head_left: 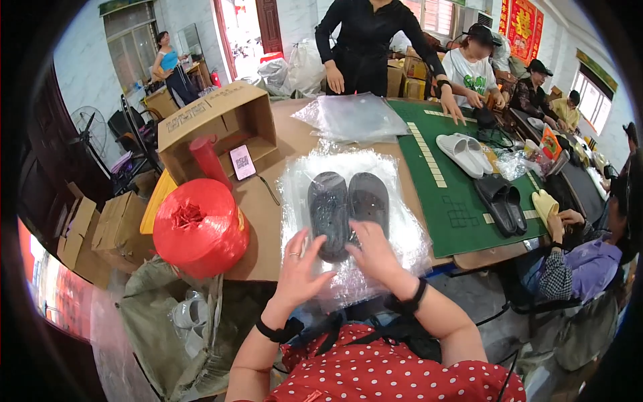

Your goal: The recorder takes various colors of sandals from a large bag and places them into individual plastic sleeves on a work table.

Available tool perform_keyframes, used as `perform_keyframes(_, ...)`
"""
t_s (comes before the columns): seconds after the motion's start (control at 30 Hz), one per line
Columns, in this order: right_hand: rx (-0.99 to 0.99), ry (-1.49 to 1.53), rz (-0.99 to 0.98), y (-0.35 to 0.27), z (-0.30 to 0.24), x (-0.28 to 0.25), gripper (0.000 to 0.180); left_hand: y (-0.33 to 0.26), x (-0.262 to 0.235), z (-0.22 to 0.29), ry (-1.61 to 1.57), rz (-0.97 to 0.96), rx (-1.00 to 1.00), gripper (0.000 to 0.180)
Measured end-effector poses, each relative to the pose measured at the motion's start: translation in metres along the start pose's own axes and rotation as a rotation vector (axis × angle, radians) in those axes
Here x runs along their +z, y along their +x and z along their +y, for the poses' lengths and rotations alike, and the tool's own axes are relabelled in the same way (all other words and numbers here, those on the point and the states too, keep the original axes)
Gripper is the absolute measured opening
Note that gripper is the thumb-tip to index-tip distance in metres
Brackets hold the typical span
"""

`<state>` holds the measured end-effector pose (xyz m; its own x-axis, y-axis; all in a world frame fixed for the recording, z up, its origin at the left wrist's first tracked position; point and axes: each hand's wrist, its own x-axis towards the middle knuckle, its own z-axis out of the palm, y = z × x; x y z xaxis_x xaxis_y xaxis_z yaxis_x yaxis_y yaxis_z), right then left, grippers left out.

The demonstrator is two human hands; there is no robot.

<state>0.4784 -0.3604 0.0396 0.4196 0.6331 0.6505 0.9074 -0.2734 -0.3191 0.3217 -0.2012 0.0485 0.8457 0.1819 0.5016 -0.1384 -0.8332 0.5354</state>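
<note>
As left fingers [313,250] spread wide, parted right fingers [364,234] overlap slippers [328,204].

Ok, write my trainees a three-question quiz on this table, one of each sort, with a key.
1. What is nearest the left hand and right hand? (a) open cardboard box (b) dark grey slippers (c) standing fan
2. True or false: the red roll stands left of the dark grey slippers.
3. Fill in: on the green mat, the ___ pair lies nearer the wearer than the pale slippers.

Key: 1 b; 2 true; 3 black.
</note>
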Motion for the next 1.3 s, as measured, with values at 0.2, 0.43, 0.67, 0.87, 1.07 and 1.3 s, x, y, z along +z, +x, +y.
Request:
perform_keyframes(0.2,0.143,0.273,-0.104,-0.056,-0.022,-0.081,0.011,-0.028,0.007,-0.012,-0.216,0.102,-0.440,0.073)
perform_keyframes(0.43,-0.039,0.122,-0.160,-0.047,-0.007,-0.032,0.025,-0.020,0.007,0.000,-0.253,0.021,-0.501,0.061)
perform_keyframes(0.67,0.208,-0.098,-0.042,-0.040,0.012,-0.001,0.031,-0.030,0.008,-0.010,-0.312,0.098,-0.508,0.051)
perform_keyframes(0.87,0.023,-0.034,-0.182,-0.029,-0.018,0.007,0.034,-0.028,0.011,-0.009,-0.316,0.104,-0.502,0.050)
perform_keyframes(1.07,0.103,-0.213,-0.201,-0.032,-0.002,0.060,0.044,-0.032,0.011,-0.015,-0.289,0.113,-0.471,0.049)
perform_keyframes(1.3,0.038,0.350,-0.265,-0.040,-0.039,-0.049,0.017,-0.042,-0.002,-0.027,-0.613,0.141,-0.621,0.045)
